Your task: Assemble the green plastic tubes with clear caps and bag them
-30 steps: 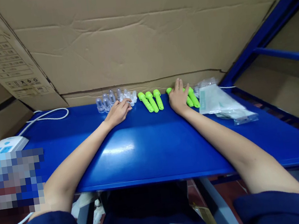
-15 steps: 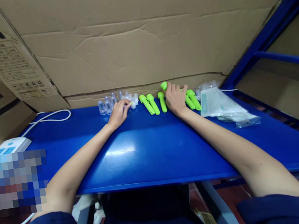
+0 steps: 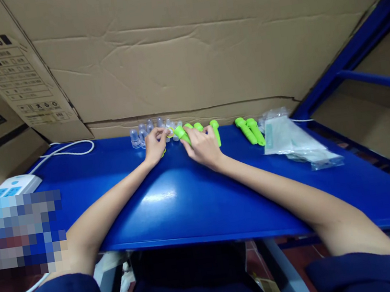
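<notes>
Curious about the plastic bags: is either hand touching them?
No: the right hand holds a green piece by the left hand, far from the plastic bags.

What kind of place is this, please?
Probably a small assembly or packing bench in a storeroom: cartons stand behind the blue table, batches of clear caps and bags lie on it, and the right hand holds a green part.

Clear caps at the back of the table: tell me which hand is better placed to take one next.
Probably the left. The left hand sits right beside the clear caps, while the right hand is farther off, its grip closed on a green piece.
</notes>
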`<action>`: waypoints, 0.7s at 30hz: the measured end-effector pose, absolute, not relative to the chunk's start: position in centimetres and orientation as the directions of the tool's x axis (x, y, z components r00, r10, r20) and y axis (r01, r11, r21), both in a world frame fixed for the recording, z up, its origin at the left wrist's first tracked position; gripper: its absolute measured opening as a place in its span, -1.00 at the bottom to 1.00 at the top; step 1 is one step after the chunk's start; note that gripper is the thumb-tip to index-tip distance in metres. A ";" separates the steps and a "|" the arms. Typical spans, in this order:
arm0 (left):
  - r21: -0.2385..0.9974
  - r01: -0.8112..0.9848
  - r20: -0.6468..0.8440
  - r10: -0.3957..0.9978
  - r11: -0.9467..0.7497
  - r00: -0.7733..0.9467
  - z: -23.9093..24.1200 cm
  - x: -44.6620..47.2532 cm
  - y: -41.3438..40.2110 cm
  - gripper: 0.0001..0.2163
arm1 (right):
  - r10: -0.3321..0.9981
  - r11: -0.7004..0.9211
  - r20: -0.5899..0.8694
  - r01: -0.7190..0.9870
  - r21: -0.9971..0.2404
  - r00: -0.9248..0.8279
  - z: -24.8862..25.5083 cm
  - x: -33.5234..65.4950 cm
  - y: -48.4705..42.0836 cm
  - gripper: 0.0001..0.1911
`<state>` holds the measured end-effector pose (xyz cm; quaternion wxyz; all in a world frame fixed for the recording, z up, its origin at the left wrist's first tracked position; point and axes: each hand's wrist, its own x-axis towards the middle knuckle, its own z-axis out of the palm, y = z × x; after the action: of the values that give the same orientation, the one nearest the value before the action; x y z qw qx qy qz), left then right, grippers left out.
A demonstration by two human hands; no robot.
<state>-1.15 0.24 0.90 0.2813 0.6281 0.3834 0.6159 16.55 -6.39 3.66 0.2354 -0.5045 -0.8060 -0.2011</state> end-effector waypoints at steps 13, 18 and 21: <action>0.615 0.357 0.671 0.704 -0.703 0.232 1.8 -1.3 -1.4 -0.79 | 0.811 0.515 0.517 0.753 -0.411 -0.273 1.3 16.3 -4.9 -0.55; 0.601 0.397 0.670 0.708 -0.693 0.222 1.8 -1.6 -1.1 -0.77 | 0.849 0.495 0.498 0.592 -0.636 -0.175 0.7 15.9 -4.5 -0.54; 0.594 0.399 0.663 0.706 -0.698 0.247 1.8 -1.7 -1.1 -0.76 | 0.869 0.479 0.476 0.479 -0.736 -0.139 0.3 15.7 -4.3 -0.49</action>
<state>-1.75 -1.15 1.85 0.1537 0.7746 0.3568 0.4991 15.71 -4.29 0.32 0.4632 -0.4648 -0.7246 0.2104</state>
